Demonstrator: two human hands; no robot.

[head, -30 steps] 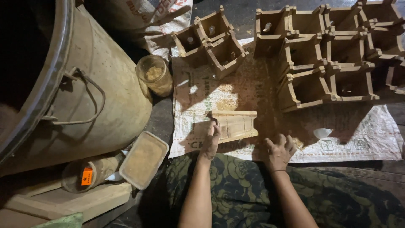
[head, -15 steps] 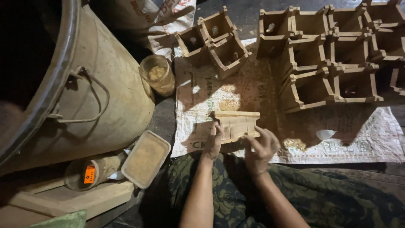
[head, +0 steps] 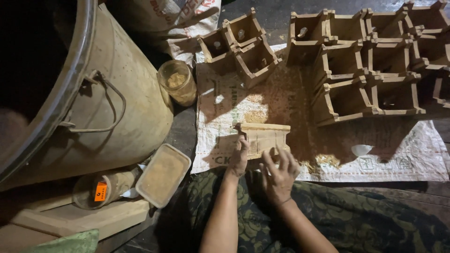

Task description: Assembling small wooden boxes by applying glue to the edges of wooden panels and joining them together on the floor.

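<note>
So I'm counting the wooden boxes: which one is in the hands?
The lone wooden box at the near edge of the mat. The left hand grips its left end and the right hand touches its near side; the others sit untouched farther back.

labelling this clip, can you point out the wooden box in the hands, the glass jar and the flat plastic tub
wooden box (head: 266, 137), head view, on its front side wall
glass jar (head: 177, 82), head view, on its powder-filled mouth
flat plastic tub (head: 162, 174), head view, on its powder-covered top

Both forearms are bare, with no sleeves in view. A thin dark band (head: 280, 202) circles the right wrist. Dark green patterned cloth (head: 356, 220) covers the lap.
</note>
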